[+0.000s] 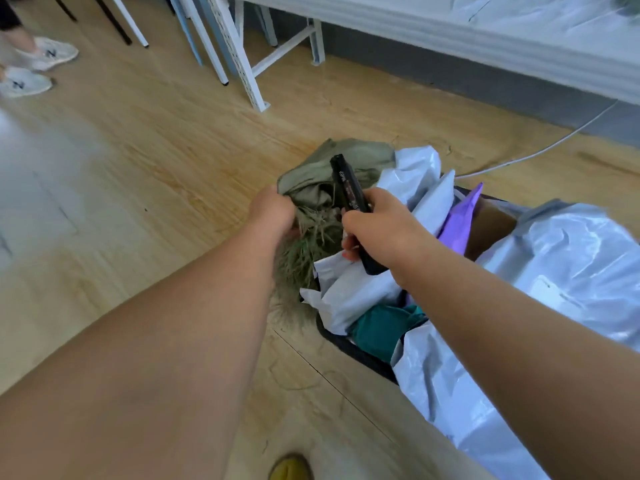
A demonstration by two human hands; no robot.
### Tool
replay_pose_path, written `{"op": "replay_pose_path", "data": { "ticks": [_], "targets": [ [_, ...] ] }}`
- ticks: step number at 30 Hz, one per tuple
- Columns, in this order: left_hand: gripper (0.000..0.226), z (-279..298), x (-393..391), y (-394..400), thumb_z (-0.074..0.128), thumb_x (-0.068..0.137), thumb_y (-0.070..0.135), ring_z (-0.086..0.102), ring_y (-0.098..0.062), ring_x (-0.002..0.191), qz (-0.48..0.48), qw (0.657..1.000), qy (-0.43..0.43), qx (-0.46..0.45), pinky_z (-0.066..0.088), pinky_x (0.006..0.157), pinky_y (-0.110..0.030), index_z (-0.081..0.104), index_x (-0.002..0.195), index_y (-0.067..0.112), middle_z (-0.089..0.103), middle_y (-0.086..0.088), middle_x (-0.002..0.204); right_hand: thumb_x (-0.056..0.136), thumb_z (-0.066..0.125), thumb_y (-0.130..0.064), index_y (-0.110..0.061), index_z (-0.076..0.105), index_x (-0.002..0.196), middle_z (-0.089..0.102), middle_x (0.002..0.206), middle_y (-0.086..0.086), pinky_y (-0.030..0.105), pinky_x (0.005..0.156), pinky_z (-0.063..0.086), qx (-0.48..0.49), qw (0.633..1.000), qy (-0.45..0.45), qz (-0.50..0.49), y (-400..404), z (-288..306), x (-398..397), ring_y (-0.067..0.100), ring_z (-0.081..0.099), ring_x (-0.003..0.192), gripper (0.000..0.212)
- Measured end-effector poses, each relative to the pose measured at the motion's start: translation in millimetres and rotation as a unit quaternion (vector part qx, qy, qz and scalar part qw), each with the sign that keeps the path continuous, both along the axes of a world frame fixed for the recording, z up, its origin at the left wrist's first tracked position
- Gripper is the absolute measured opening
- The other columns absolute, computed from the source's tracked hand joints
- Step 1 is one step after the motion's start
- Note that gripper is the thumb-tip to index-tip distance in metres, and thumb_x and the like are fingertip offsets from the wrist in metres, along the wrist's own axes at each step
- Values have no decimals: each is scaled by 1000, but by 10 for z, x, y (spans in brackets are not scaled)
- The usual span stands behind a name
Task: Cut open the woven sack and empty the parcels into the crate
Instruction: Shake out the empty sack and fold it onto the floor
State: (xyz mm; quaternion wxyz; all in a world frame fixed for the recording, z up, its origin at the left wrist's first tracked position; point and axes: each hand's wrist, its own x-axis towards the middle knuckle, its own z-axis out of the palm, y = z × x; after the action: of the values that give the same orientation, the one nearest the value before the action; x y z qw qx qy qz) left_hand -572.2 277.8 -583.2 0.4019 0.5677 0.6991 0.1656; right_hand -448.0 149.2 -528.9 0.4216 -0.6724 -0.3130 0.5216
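At the far left we see another person's pale sneakers, each marked with a dark letter "N", standing on the wooden floor. Just right of them rise the white metal legs of a table, its top running off toward the upper right.

Moving toward the middle, our left hand grips the bunched olive-green mouth of the woven sack, fingers curled into the cloth. Below that grip the sack's cut edge hangs in loose frayed strands. The sack lies at the near-left end of the dark crate, part of it over the floor.

Our right hand is clamped round a black utility knife, which points up and away over the sack. There is small print on the handle, white near the tip and reddish lower down, too blurred for us to read.

Further right, white plastic parcels lie heaped in the crate, with a teal one and a purple one among them. A large pale blue-grey plastic bag drapes over the right side. A white cable runs across the floor behind. At the bottom edge we see the yellow toe of a shoe.
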Motion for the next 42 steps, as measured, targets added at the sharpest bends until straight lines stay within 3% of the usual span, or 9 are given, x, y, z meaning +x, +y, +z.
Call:
{"op": "replay_pose_path", "data": {
  "ticks": [3,9,14,16,21,25,31,34,42],
  "targets": [
    [30,359,-14,-41,37,100,11,56,-33,100,61,989,102,89,40,73,-35,52,125,7,58,-11,111,88,49,-4,-9,50,106,54,71,9,29,57,53,-16,999,39,-2,-39,72,55,17,55,55,19],
    [28,1200,-31,-321,33,99,4,52,-20,89,154,963,86,202,34,71,-18,51,121,3,58,-12,119,87,51,-8,-11,54,113,59,72,7,47,79,57,-70,994,73,-34,-225,521,128,13,59,51,26],
    [23,2039,-109,-573,37,100,8,58,-25,104,112,959,116,234,39,79,-22,50,119,4,52,-13,127,83,66,-13,-11,53,84,52,62,7,24,54,49,-89,992,26,-81,-388,1272,241,16,47,48,13],
    [22,2412,-145,-616,37,100,8,58,-28,105,105,957,119,241,42,80,-26,50,118,4,52,-14,126,83,69,-17,-14,50,78,48,57,7,28,55,44,-108,989,33,-94,-426,1593,291,18,45,45,20],
    [26,3333,-292,-677,32,101,11,53,-19,93,112,956,106,250,34,72,-22,46,123,7,51,-10,128,83,71,-19,-14,50,80,46,58,7,32,57,46,-118,985,55,-113,-463,2338,346,19,45,45,21],
    [29,4000,-375,-719,32,100,6,55,-23,108,142,953,69,257,26,74,-9,47,126,5,49,-12,132,83,72,-21,-11,50,91,46,58,6,23,43,44,-117,984,73,-109,-493,2904,311,16,45,40,26],
    [30,4817,-376,-666,32,102,12,54,-16,98,120,951,45,281,32,72,-16,46,128,10,53,-3,124,83,72,-23,-11,55,89,50,52,2,26,48,45,-95,986,79,-113,-479,3564,214,16,49,41,22],
    [29,5152,-328,-650,32,102,11,47,-10,88,91,949,39,301,32,70,-16,47,127,10,52,1,107,86,70,-13,-7,63,96,55,64,7,25,45,44,-76,987,102,-98,-425,3867,123,18,51,45,14],
    [28,5753,-353,-480,33,99,10,51,-15,87,10,933,-33,359,33,67,-14,49,122,7,57,-8,114,90,65,-10,-10,62,114,61,90,13,23,49,53,-41,969,195,-147,-54,4633,-50,17,60,50,24]
  ]
}}
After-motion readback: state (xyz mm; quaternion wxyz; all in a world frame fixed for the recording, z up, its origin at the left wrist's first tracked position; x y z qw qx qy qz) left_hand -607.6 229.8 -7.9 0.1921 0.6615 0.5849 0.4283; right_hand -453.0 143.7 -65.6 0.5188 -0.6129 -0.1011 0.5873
